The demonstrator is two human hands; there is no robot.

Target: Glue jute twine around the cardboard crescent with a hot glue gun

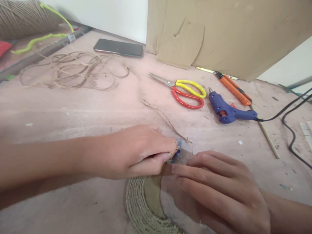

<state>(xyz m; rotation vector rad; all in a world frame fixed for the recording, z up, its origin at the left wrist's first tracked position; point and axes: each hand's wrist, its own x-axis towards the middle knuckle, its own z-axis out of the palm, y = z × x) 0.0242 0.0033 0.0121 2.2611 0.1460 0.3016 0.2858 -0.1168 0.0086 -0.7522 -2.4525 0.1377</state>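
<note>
A curved piece of cardboard [152, 191], its outer side covered with rows of twine [137, 198], lies on the table and runs off the bottom of the picture. My left hand [143, 152] is closed over its upper end, thumb and forefinger pinching the tip. That end is mostly hidden under the hand. On the other side, my right hand [226, 185] has its fingers stretched out, and a fingertip comes close to the cardboard's inner edge; whether it touches I cannot tell. A loose strand of twine [158, 110] ends just beyond my left fingertips.
Scissors [187, 94] with red and yellow handles, a blue glue gun [229, 109] with a black cord, an orange cutter [235, 89] and a thin stick [268, 138] lie beyond my hands. Farther back are a phone [118, 47], tangled twine, a twine spool [26, 19] and standing cardboard [231, 35].
</note>
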